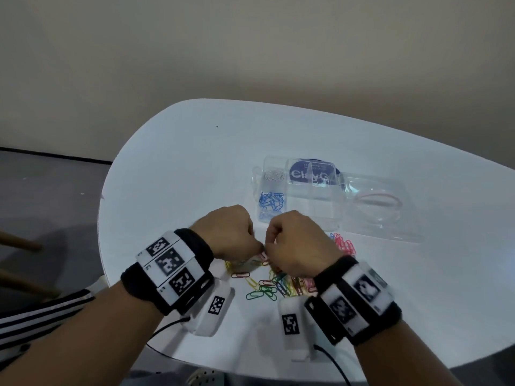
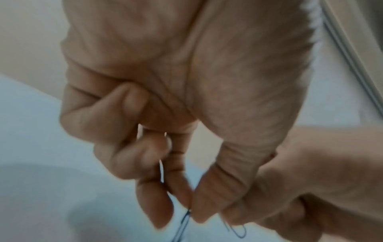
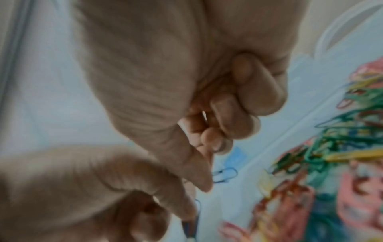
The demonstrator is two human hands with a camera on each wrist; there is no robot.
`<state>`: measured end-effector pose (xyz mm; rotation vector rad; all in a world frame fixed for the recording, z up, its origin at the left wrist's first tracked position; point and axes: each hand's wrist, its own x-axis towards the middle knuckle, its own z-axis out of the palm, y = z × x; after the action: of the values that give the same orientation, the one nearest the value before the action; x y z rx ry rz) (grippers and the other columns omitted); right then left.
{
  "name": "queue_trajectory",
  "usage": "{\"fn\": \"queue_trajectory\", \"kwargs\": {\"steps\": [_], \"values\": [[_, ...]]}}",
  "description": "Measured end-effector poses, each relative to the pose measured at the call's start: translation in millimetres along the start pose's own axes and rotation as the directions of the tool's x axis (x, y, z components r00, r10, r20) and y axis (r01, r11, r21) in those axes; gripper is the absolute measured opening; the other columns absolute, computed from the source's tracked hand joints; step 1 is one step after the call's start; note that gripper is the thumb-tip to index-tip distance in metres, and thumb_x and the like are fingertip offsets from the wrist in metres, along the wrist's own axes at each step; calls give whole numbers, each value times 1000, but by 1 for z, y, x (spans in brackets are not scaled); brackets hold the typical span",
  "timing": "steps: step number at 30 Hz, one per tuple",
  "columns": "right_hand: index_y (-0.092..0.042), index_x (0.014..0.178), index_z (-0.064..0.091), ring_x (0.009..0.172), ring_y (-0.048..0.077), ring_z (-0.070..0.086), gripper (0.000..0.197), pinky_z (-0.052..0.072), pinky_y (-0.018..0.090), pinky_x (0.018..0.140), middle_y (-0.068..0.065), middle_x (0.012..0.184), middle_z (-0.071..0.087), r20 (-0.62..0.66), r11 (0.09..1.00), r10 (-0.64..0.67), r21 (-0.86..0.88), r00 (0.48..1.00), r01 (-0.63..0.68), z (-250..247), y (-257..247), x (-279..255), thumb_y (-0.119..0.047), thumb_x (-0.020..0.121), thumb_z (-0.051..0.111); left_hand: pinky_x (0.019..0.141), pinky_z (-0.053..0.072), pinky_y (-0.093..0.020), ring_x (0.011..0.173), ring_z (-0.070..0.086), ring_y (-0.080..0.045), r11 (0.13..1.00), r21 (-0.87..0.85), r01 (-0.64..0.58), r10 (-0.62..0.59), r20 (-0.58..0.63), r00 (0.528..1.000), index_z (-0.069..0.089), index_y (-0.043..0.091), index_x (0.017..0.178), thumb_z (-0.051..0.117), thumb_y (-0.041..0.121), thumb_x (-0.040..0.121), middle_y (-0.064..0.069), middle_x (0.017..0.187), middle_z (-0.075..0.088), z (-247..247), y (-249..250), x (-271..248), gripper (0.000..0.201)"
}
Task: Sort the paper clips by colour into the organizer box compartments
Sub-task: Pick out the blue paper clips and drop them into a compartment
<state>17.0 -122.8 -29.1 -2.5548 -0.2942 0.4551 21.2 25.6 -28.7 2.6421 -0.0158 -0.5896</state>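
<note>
Both hands meet above the mixed pile of paper clips (image 1: 274, 285) near the worktop's (image 1: 172, 168) front edge. The left hand (image 1: 228, 232) and right hand (image 1: 298, 243) each pinch a blue clip (image 2: 185, 217), seemingly linked. Pulling apart hard could fling 1 clip away from the organizer box (image 1: 315, 201) behind.

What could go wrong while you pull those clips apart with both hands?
1. The left hand and right hand each pinch a dark blue paper clip; if they are linked, a tug may bend one or make it spring away.
2. Both wrists hover over the mixed pile and could scatter it.
3. The clear organizer box sits close beyond the hands, and its blue clips could spill if it is knocked.
</note>
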Motion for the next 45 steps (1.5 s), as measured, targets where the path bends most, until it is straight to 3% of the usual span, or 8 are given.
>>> {"fn": "queue_trajectory", "kwargs": {"steps": [3, 6, 9, 22, 26, 31, 35, 45], "values": [[-17, 68, 67, 49, 6, 55, 13, 46, 21, 54, -7, 58, 65, -146, 927, 30, 374, 989, 27, -9, 14, -15, -17, 80, 74, 65, 50, -27, 62, 62, -10, 957, -285, -46, 17, -101, 995, 69, 17, 73, 71, 23, 77, 3, 67, 70, -5, 2, -5, 7], [-14, 72, 69, 50, 8, 55, 13, 44, 19, 51, -5, 58, 65, -237, 775, 94, 627, 967, 78, -21, 24, -20, -9, 80, 77, 68, 56, -28, 65, 68, -9, 824, -561, -76, 22, -103, 994, 72, 18, 89, 67, 9, 82, 0, 69, 74, -7, 7, -7, 13], [-10, 81, 71, 52, 9, 58, 9, 41, 13, 45, 0, 62, 66, -247, 694, 96, 711, 964, 113, -31, 25, -23, -3, 80, 77, 75, 59, -27, 69, 71, -12, 745, -665, -62, 25, -64, 998, 74, 10, 92, 64, 3, 88, -8, 73, 75, -2, 15, -12, 13], [-1, 80, 70, 48, 10, 62, 6, 48, 18, 48, 13, 61, 69, -269, 642, 7, 740, 963, 202, -20, 9, -65, 1, 85, 70, 43, 42, -23, 48, 47, -17, -54, -977, 206, 49, 203, 978, 58, 0, 98, 40, 14, 87, -15, 75, 51, 23, 43, -45, 25], [-14, 76, 73, 50, 13, 48, 13, 40, 24, 49, 1, 56, 61, -293, 758, -8, 622, 956, 197, -22, 25, -66, -7, 87, 70, 41, 20, -22, 46, 23, -13, 90, -979, 185, -30, 183, 983, 50, 11, 70, 45, 21, 95, 0, 53, 34, 22, 45, -46, 27], [-14, 71, 72, 45, 8, 41, 14, 36, 20, 46, 11, 55, 56, -256, 784, 94, 614, 962, 87, -18, 40, -79, -11, 85, 72, 46, 29, -22, 41, 33, -5, 629, -777, 41, -130, -54, 990, 63, 14, 67, 57, 32, 95, 11, 46, 42, 31, 34, -59, 35], [-18, 73, 71, 45, 16, 43, 11, 41, 29, 51, 4, 49, 54, -346, 852, 78, 511, 935, 119, -8, 40, -84, -19, 84, 72, 55, 34, -25, 51, 49, -5, 907, -421, -6, -92, -212, 973, 67, 24, 70, 66, 42, 86, 12, 53, 53, 48, 29, -57, 25], [-17, 72, 72, 40, 7, 42, 15, 37, 21, 53, -3, 46, 51, -272, 865, 73, 497, 960, 74, -8, 35, -64, -22, 86, 72, 66, 51, -29, 74, 66, -17, 990, -73, 124, -134, -139, 981, 72, 17, 75, 77, 52, 70, 4, 73, 70, 46, 30, -39, 36]]}}
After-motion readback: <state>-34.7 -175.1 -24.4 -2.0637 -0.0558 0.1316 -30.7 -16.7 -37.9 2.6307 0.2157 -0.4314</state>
